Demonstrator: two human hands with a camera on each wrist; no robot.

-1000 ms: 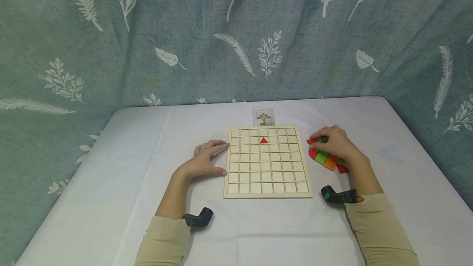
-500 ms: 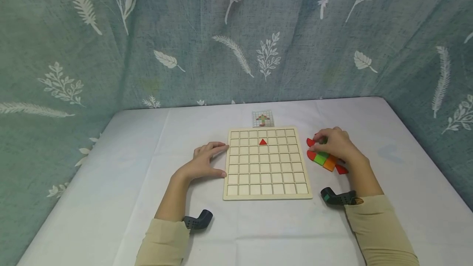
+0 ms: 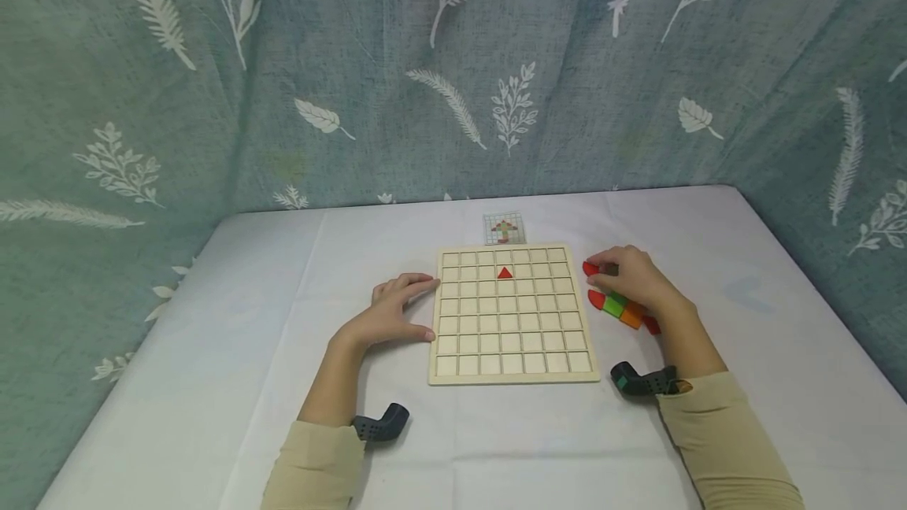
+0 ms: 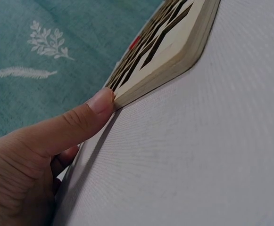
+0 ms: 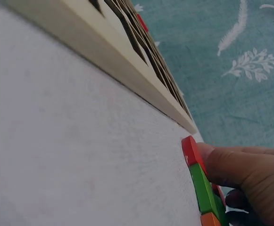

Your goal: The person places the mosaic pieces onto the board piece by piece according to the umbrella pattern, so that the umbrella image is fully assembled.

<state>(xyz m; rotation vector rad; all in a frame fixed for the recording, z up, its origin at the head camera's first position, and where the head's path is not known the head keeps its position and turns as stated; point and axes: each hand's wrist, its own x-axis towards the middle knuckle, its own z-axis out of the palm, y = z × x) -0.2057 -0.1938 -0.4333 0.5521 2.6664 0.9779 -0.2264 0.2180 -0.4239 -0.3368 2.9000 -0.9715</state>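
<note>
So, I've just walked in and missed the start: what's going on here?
A person's left hand touches the left edge of a gridded board, where a single red triangle sits near the far side. The right hand is at the coloured blocks right of the board, its fingertips by a red one; whether it's gripped, I can't tell. A small picture card lies beyond the board.

Tabletop (image 3: 212,384): covered by a white cloth (image 3: 524,439), fold lines visible. Lying flat near its middle: one pale gridded board (image 3: 498,343). At the board's far edge: one small printed card (image 3: 505,228), contact undetermined. Right of the board, apart from it: red, green and orange blocks (image 3: 613,305), closely grouped.
</note>
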